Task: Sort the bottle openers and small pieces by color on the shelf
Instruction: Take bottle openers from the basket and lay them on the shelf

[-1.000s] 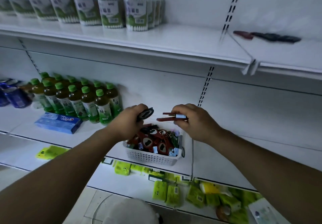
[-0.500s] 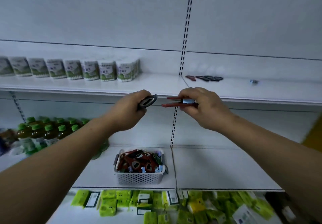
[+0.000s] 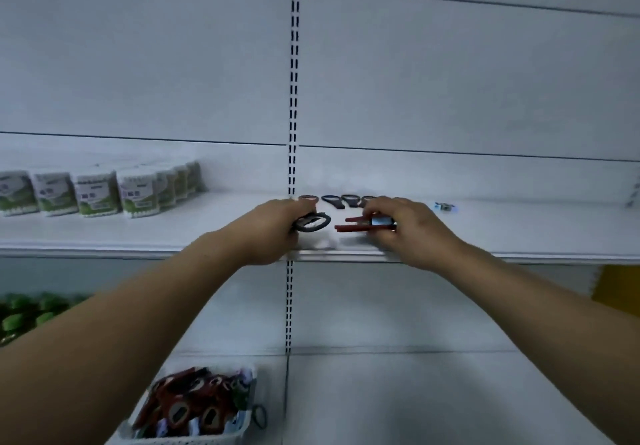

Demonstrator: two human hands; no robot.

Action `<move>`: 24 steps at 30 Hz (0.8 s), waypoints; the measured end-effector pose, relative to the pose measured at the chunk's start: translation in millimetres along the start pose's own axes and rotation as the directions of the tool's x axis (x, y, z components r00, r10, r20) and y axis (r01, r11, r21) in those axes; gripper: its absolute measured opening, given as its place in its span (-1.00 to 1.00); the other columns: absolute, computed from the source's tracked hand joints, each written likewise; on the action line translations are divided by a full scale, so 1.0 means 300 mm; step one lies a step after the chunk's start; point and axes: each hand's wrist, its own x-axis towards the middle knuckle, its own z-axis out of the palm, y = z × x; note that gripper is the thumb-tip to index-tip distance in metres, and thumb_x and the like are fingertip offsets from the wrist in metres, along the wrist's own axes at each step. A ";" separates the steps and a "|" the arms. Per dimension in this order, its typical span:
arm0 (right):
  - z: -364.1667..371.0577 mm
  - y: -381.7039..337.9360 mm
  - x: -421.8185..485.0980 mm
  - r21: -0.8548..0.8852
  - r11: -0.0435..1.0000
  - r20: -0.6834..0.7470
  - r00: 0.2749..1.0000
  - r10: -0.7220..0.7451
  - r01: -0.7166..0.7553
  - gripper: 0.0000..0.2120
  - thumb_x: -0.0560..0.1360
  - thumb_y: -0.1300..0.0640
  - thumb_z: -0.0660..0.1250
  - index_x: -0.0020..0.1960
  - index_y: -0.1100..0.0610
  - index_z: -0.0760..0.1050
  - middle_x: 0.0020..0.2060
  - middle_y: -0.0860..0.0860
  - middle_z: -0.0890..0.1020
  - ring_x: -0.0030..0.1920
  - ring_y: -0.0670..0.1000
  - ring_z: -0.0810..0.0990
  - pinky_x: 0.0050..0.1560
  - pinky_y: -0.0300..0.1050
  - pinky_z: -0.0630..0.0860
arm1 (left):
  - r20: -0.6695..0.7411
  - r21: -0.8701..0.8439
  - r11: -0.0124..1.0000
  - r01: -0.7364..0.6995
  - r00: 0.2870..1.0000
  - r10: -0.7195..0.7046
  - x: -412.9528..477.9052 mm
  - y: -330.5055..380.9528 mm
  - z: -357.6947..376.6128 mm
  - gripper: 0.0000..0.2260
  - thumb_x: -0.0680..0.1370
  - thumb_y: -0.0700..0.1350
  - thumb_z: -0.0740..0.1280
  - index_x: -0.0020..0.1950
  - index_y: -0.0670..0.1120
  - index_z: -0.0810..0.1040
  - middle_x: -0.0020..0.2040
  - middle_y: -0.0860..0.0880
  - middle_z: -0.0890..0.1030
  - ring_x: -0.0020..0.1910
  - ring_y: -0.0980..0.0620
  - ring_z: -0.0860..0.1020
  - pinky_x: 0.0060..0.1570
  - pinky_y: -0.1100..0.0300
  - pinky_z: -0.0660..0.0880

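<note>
Left hand: the left hand (image 3: 273, 233) is up at the upper shelf (image 3: 138, 233), fingers curled, grip clamped on a black bottle opener (image 3: 311, 223) whose looped head pokes out to the right.
Right hand: the right hand (image 3: 415, 233) is level with it and just to the right, its grip pinched on two red bottle openers (image 3: 351, 225). Their ends point left at the black one, near it but apart.
Tucked in: a small blue-and-white piece (image 3: 381, 220) is held against the red pair by the same right-hand grip.
Contact with the board: both hands are low over the front of the shelf, but I cannot tell whether the openers touch it.
Back row: behind the hands there's a red opener (image 3: 308, 198) at the left end, with black openers (image 3: 335, 201) lined up beside it. The last one is partly hidden by the right hand.
Loose bit: a blue piece (image 3: 444, 206) lies alone on the same shelf, right of the right hand and apart from the row.
Below: on the lower shelf (image 3: 415, 392) sits a white basket (image 3: 180, 440) under the left forearm, holding a heap of openers (image 3: 187, 406), red and black and too blurred to count.
Basket side: a dark ring (image 3: 259, 417) is at its right wall, attached or not I cannot tell.
Far left: white-and-green tubs (image 3: 100, 192) stand in a row on the upper shelf, well apart from the hands.
Lower left: green bottle caps (image 3: 20, 309) are there, blurred.
</note>
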 end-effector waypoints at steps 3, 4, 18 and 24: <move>-0.007 0.120 0.056 -0.027 0.998 0.081 0.995 -0.058 0.060 -0.76 0.48 0.07 0.40 0.15 -0.02 0.53 -0.08 -0.17 0.46 -0.01 -0.07 0.47 -0.04 -0.26 0.30 | 0.116 0.108 0.994 0.000 0.993 -0.012 0.130 0.044 0.058 -0.87 0.52 -0.20 0.26 0.05 -0.05 0.43 -0.05 -0.02 0.49 -0.10 -0.04 0.45 -0.16 0.14 0.33; -0.005 0.143 0.071 -0.028 0.997 0.115 0.991 -0.074 0.078 -0.75 0.50 0.04 0.39 0.17 -0.05 0.51 -0.04 -0.16 0.49 0.02 -0.08 0.46 0.00 -0.25 0.33 | 0.138 0.118 0.993 -0.003 0.990 -0.013 0.155 0.052 0.067 -0.88 0.53 -0.19 0.25 0.04 -0.04 0.43 -0.05 -0.02 0.49 -0.09 -0.04 0.45 -0.14 0.13 0.34; 0.018 0.285 0.168 0.088 0.986 0.390 0.906 -0.164 0.140 -0.63 0.50 -0.11 0.32 0.28 -0.15 0.35 0.15 -0.11 0.39 0.15 -0.10 0.39 0.21 -0.18 0.35 | 0.170 -0.012 0.987 0.162 0.973 -0.158 0.229 -0.017 0.112 -0.69 0.43 0.16 0.42 0.11 0.08 0.56 0.02 0.13 0.56 0.01 0.13 0.48 0.09 0.22 0.42; 0.013 0.303 0.162 0.140 0.989 0.368 0.925 -0.092 0.043 -0.78 0.54 -0.11 0.24 0.18 -0.23 0.42 0.12 -0.19 0.43 0.15 -0.17 0.41 0.17 -0.26 0.33 | 0.177 -0.075 0.975 0.210 0.965 -0.194 0.230 -0.023 0.103 -0.76 0.52 0.05 0.36 0.18 0.10 0.57 0.14 0.13 0.54 0.12 0.13 0.48 0.22 0.18 0.39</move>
